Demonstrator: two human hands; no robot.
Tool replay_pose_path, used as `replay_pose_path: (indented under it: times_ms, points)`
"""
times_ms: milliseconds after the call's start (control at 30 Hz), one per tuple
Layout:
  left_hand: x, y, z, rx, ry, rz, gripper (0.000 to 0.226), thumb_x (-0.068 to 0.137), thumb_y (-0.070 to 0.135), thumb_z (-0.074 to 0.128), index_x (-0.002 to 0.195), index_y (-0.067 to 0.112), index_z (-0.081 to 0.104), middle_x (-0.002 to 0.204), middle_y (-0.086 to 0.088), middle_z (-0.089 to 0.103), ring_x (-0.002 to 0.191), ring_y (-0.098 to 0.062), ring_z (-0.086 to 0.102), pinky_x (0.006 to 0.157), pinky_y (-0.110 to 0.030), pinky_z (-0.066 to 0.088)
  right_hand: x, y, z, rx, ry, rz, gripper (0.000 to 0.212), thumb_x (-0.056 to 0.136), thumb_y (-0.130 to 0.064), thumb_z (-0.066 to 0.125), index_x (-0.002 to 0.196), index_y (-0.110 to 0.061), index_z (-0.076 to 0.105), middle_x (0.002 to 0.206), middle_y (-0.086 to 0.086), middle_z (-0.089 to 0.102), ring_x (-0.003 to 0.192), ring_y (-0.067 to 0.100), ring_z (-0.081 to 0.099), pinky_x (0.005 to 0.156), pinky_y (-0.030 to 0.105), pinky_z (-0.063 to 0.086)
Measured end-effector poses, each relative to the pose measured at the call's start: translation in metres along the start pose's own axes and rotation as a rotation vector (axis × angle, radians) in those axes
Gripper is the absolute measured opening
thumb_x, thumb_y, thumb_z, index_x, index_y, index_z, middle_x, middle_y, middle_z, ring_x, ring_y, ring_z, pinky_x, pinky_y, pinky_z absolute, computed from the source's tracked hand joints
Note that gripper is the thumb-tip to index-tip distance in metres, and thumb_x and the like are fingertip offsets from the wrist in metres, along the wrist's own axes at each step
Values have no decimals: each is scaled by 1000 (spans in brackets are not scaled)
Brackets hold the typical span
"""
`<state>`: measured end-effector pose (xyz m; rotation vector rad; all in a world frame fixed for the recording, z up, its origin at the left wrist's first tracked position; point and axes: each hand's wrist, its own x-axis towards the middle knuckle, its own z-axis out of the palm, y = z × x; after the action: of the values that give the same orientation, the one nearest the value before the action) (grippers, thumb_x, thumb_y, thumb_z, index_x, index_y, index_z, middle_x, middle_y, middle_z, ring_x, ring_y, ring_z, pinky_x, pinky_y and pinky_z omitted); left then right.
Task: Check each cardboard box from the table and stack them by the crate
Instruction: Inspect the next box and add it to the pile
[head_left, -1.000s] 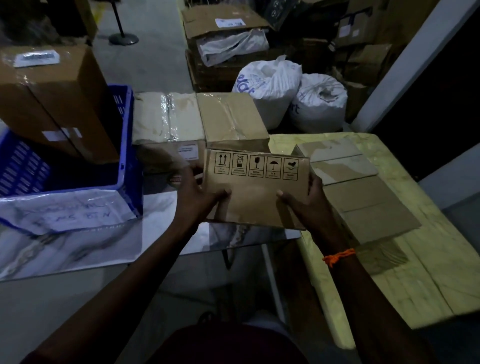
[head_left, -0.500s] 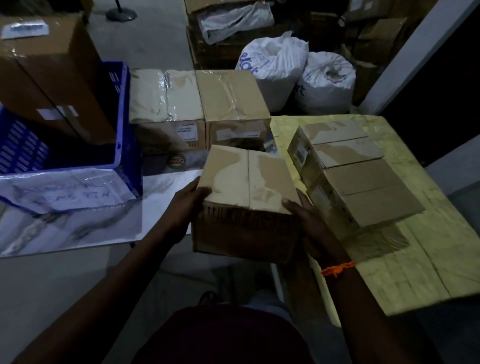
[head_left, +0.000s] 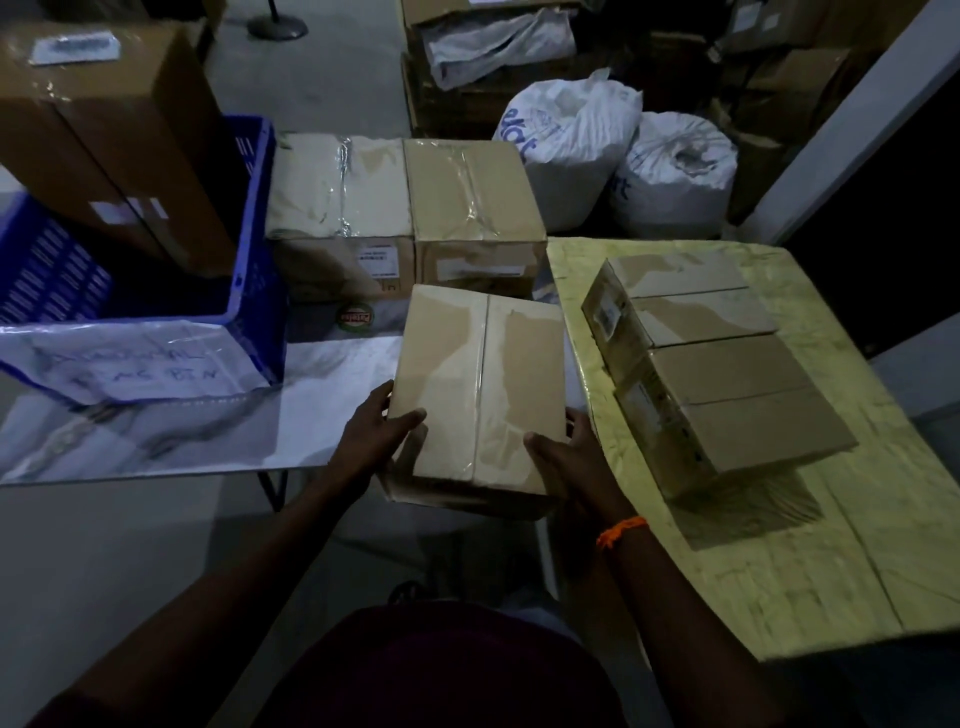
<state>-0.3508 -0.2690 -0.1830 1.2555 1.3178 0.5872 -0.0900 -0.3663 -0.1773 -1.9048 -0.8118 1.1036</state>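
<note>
Flipped over since a sec ago: cardboard box (head_left: 480, 389) no longer shows its printed side w/ the handling symbols; the taped top seam faces up now, and it sits lower and further forward, over the gap between the marble-look desk (head_left: 182, 441) and the yellow-covered desk (head_left: 779, 545). Left hand (head_left: 371, 441) is wrapped round the near-left corner, thumb on top, fingers under. Right hand (head_left: 569, 457) clamps the near-right corner the same way, orange thread at the wrist. Both firmly closed on the box, which seems off any surface, though I can't tell for sure.

Blue crate (head_left: 249, 260) stands at the left w/ a big carton leaning in it. Two taped cartons (head_left: 405, 208) sit just beside the crate, touching each other.

Judgement: check of this box looks abt done, all sides turned, so it's prob. headed for the spot by the crate. Two stacked boxes (head_left: 717, 364) on the yellow desk, well apart from the crate, look untouched. So task is partway, w/ at least those left.
</note>
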Motion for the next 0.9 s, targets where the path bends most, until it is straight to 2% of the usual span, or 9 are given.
replay_pose_path:
  times_ms: [133,267,333,400,433,533,633,767,900]
  points:
    - [34,32,1,94,-26,53,41,91,33,74,129,25,60,117,7,68,113,-16,63,95,-36,52,37,-21,-3,-26,-1,-83,75,84,-25,84,148,-15,46,127,0,60,114,18,60,91,29,53]
    - [54,64,11,-28,-38,-4,12,96,21,68,106,27,66,91,9,75,107,-18,68,69,-23,53,77,-32,-4,27,0,-61,72,74,-31,88,137,-18,56,121,3,69,111,21,66,100,48,56]
    - [59,64,14,-14,-6,14,17,95,19,69,112,22,68,98,5,74,107,-22,68,65,-23,51,85,-33,-6,44,9,-63,77,65,-37,88,134,-20,58,118,2,70,109,21,67,98,51,56]
    - [59,64,15,56,79,61,35,87,25,76,120,18,68,108,-2,73,105,-23,69,64,-26,53,82,-38,-11,41,41,-99,73,69,-29,87,135,-19,56,119,3,69,109,22,66,97,51,57]
    - [60,65,15,91,127,95,46,81,31,80,123,18,68,112,-3,73,104,-21,68,68,-31,57,79,-42,-15,43,58,-122,71,71,-23,86,135,-18,55,121,3,68,110,23,66,97,51,57]
    - [60,79,12,115,231,194,71,70,36,86,133,14,59,125,-1,66,111,-20,64,93,-42,57,74,-59,-26,25,115,-222,80,65,-27,81,139,-19,53,128,2,64,116,20,63,95,48,58]
    - [60,93,12,137,312,314,76,81,27,86,145,12,48,137,-7,55,114,-19,56,91,-37,52,71,-83,-33,24,143,-337,82,71,-16,82,145,-22,48,137,1,60,119,18,61,93,42,59]
    - [59,96,7,174,399,420,82,79,27,87,148,17,44,144,-8,49,114,-13,53,93,-33,50,74,-101,-35,50,167,-450,83,72,-3,80,146,-21,47,139,0,58,123,17,58,92,33,58]
    - [54,83,1,164,473,452,74,79,26,86,142,15,48,141,-8,52,115,-13,54,96,-32,49,73,-97,-24,78,154,-426,76,78,6,81,143,-12,46,131,-5,56,108,-2,59,82,15,56]
